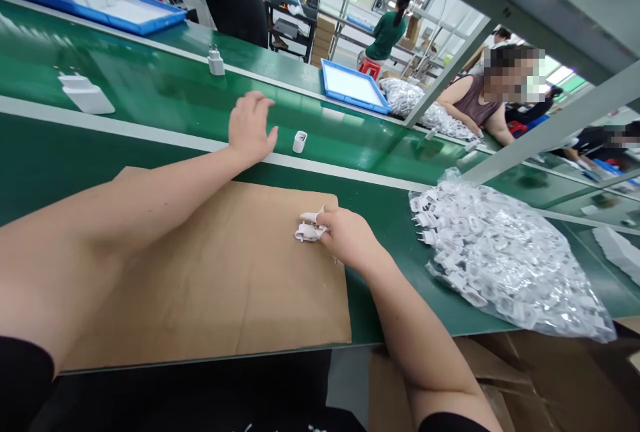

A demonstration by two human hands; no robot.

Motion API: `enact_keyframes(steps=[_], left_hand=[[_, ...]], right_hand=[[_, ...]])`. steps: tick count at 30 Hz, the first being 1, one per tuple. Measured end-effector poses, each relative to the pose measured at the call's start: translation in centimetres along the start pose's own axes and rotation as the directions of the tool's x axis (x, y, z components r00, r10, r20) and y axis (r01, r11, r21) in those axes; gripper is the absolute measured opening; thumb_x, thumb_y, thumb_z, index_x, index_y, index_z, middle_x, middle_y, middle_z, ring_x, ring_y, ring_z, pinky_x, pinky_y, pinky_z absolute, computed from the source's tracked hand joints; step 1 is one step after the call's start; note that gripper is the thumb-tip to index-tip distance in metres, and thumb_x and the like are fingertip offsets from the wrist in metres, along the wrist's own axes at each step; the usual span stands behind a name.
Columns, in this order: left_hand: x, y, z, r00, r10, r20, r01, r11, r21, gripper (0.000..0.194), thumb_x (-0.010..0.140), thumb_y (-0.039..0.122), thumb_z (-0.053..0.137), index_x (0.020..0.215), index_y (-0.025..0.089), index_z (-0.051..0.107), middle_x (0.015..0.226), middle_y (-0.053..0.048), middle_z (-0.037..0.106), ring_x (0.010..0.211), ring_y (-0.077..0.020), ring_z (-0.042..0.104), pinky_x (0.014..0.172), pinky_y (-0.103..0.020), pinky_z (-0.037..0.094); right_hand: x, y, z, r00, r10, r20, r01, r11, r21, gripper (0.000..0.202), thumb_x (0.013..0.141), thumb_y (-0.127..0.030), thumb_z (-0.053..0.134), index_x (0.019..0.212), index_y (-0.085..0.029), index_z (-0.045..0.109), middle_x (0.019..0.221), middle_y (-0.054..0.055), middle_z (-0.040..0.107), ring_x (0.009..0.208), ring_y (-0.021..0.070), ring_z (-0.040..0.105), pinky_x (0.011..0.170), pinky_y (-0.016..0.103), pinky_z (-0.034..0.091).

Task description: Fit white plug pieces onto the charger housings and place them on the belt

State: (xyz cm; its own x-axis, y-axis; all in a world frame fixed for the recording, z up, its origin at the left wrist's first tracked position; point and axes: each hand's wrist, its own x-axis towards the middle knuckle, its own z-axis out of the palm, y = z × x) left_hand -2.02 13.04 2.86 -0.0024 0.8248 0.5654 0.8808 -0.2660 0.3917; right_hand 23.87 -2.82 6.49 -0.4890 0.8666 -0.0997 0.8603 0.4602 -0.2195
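the right hand is closed on a few white charger pieces, gripping them between thumb and fingers just above the right part of a brown cardboard sheet. the left hand is released and holds nothing, its fingers slightly bent, over the near edge of the green belt. just right of it, a single white charger is on the belt; a white plug adapter stands upright farther off to the left, its pins up. at the far left of the belt are larger white pieces, with pins showing.

right of the cardboard, a clear plastic bag full of white chargers lies on the green table. beyond the belt are a blue-rimmed tray and, far left, a blue tray carrying rows of white chargers. a person in a purple top works at the far right.

white marks on the wearer's black clothing are too cut off to read.
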Motion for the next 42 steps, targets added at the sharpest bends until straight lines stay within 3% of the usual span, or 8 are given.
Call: enact_keyframes(steps=[2, 5, 8, 14, 24, 29, 36, 42], left_hand=[[1.0, 1.1, 1.1, 0.972, 0.139, 0.187, -0.142, 0.99, 0.005, 0.07, 0.091, 0.029, 0.06, 0.156, 0.012, 0.042, 0.164, -0.017, 0.036, 0.145, -0.038, 0.036, 0.122, -0.05, 0.029], [3.0, 1.6, 3.1, 0.853, 0.217, 0.475, -0.248, 0.969, 0.003, 0.086, 0.083, 0.021, 0.062, 0.163, 0.011, 0.033, 0.171, -0.017, 0.024, 0.154, -0.0407, 0.022, 0.124, -0.052, 0.024], [4.4, 1.2, 4.2, 0.762, 0.195, 0.618, -0.279, 0.959, 0.041, 0.069, 0.081, 0.02, 0.061, 0.149, 0.014, 0.057, 0.162, -0.016, 0.041, 0.147, -0.0369, 0.035, 0.12, -0.045, 0.033], [2.3, 1.8, 0.3, 0.869, 0.159, 0.469, -0.229, 0.969, 0.096, 0.043, 0.089, 0.041, 0.061, 0.12, 0.015, 0.076, 0.135, -0.015, 0.061, 0.128, -0.0363, 0.052, 0.108, -0.044, 0.042], [-9.7, 3.9, -8.3, 0.87, 0.049, 0.49, 0.007, 0.994, -0.111, 0.039, 0.087, 0.055, 0.068, 0.102, 0.021, 0.077, 0.096, -0.007, 0.073, 0.094, -0.0267, 0.064, 0.075, -0.032, 0.043], [-13.1, 4.5, -7.8, 0.894, 0.051, 0.445, 0.091, 0.952, -0.292, 0.033, 0.086, 0.051, 0.072, 0.099, 0.021, 0.076, 0.098, -0.006, 0.074, 0.094, -0.0247, 0.064, 0.078, -0.033, 0.045], [-15.3, 4.9, -6.0, 0.864, 0.161, 0.477, 0.193, 0.77, -0.608, 0.038, 0.089, 0.045, 0.068, 0.119, 0.023, 0.073, 0.093, -0.004, 0.073, 0.08, -0.0194, 0.065, 0.07, -0.03, 0.05], [-15.4, 5.9, -5.8, 0.869, 0.16, 0.468, 0.143, 0.825, -0.546, 0.034, 0.086, 0.052, 0.072, 0.098, 0.021, 0.073, 0.091, -0.006, 0.072, 0.085, -0.0243, 0.065, 0.073, -0.035, 0.049]], right_hand=[[-0.2, -0.1, -0.3, 0.999, 0.009, 0.046, -0.01, 1.0, 0.022, 0.025, 0.081, -0.002, 0.058, 0.085, -0.022, 0.074, 0.092, 0.003, 0.064, 0.071, 0.0149, 0.056, 0.057, 0.027, 0.03], [-0.6, -0.1, -0.5, 0.996, 0.009, 0.086, -0.013, 0.999, 0.044, 0.03, 0.082, -0.003, 0.057, 0.096, -0.022, 0.076, 0.098, 0.003, 0.062, 0.07, 0.0141, 0.054, 0.057, 0.026, 0.032], [-0.6, 0.3, -0.2, 0.997, -0.033, 0.068, 0.025, 0.993, 0.116, 0.045, 0.081, -0.002, 0.059, 0.114, -0.027, 0.077, 0.101, 0.003, 0.063, 0.075, 0.0148, 0.056, 0.061, 0.025, 0.036], [0.1, 1.5, 0.5, 0.983, -0.142, -0.119, 0.181, 0.874, 0.451, 0.043, 0.076, 0.002, 0.061, 0.099, -0.028, 0.081, 0.104, -0.001, 0.075, 0.095, 0.018, 0.067, 0.077, 0.026, 0.048], [-0.1, -0.7, 1.1, 0.987, -0.029, -0.156, 0.087, 0.919, 0.384, 0.027, 0.081, -0.013, 0.075, 0.104, -0.027, 0.08, 0.101, 0.002, 0.078, 0.091, 0.0205, 0.07, 0.073, 0.029, 0.047], [-0.3, -2.4, 2.1, 0.983, 0.039, -0.18, -0.003, 0.98, 0.199, 0.02, 0.081, -0.019, 0.075, 0.1, -0.024, 0.08, 0.097, 0.005, 0.075, 0.083, 0.0205, 0.067, 0.063, 0.028, 0.041], [0.6, -0.8, 1.6, 0.94, 0.238, -0.244, 0.019, 0.679, 0.734, 0.022, 0.082, -0.035, 0.074, 0.1, -0.023, 0.079, 0.097, 0.004, 0.077, 0.082, 0.0203, 0.069, 0.071, 0.032, 0.055], [0.4, -1.5, 1.8, 0.902, -0.01, -0.431, 0.194, 0.902, 0.385, 0.026, 0.091, -0.022, 0.06, 0.108, -0.029, 0.078, 0.103, 0.005, 0.073, 0.1, 0.0221, 0.068, 0.085, 0.036, 0.056]])
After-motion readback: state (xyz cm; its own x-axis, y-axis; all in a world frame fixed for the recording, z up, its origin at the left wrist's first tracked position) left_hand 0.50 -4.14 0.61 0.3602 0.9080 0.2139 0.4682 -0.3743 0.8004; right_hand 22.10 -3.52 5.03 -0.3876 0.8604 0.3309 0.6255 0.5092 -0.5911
